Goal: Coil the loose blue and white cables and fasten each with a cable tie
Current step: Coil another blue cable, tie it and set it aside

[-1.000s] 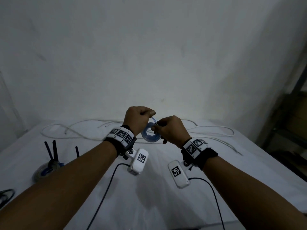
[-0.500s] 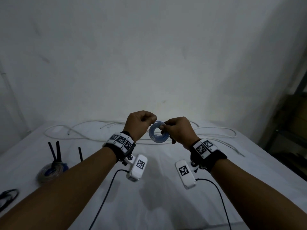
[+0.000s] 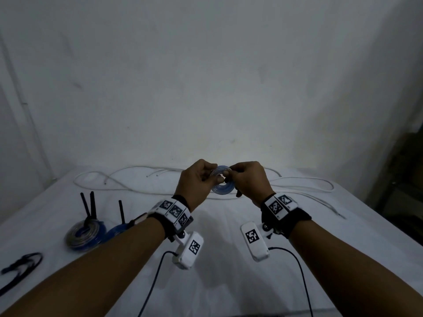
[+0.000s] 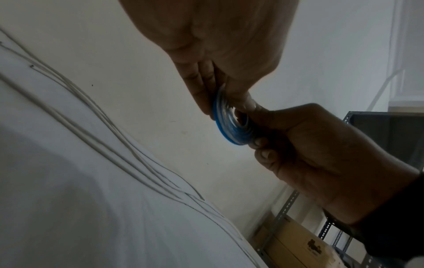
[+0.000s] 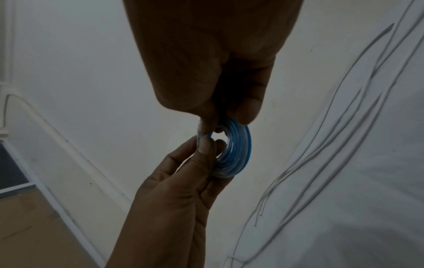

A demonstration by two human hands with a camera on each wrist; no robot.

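Both the left hand (image 3: 196, 179) and right hand (image 3: 248, 181) pinched the blue cable coil (image 3: 223, 183) between them, its flat ring upright, facing the person.

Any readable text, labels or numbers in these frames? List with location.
No readable words or numbers.
Wrist bands and wrist cameras: black-and-white square marker patterns, no letters.
Cardboard box on the shelf: dark print, too blurred to read.

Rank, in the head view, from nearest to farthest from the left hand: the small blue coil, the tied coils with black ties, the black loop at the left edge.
1. small blue coil, pinched by the left hand
2. tied coils, lower left
3. black loop, far left edge
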